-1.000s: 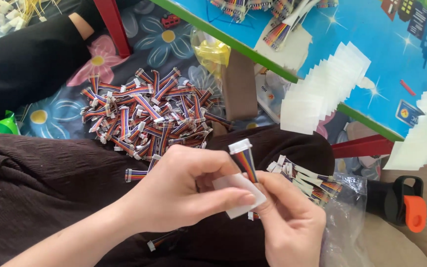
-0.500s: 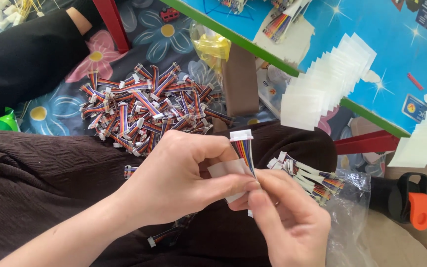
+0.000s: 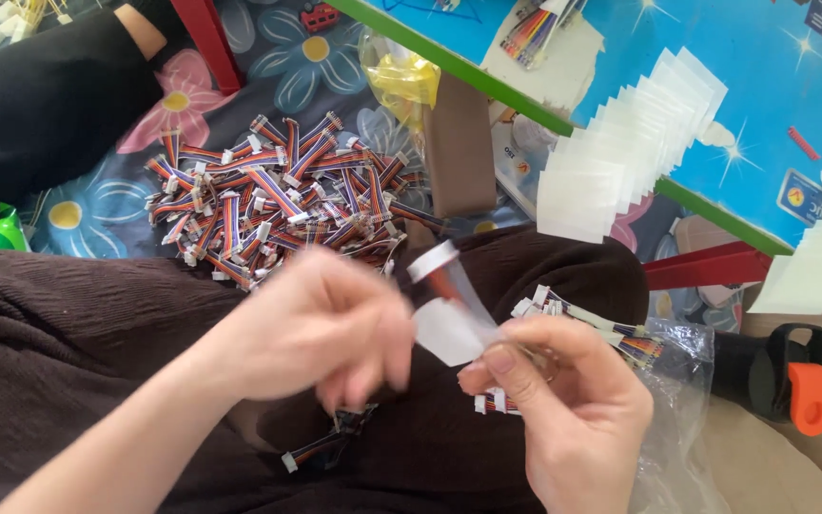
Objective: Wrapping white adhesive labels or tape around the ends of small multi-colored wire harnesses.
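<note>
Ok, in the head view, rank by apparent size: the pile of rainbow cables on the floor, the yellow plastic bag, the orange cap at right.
1. Pile of rainbow cables, clearly largest.
2. Yellow plastic bag.
3. Orange cap, smallest, though the gap is modest and it sits nearer the camera.

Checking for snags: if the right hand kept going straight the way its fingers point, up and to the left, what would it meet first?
Most likely the small white label already pinched at the right hand's fingertips, then the blurred left hand just beyond. Depth between the two is unclear.

pile: cables (image 3: 278,200) lying heaped on the floral mat (image 3: 316,57)
counter (image 3: 763,105): carrying white slips (image 3: 620,152)
tool: black-orange (image 3: 792,381), lying at right
</note>
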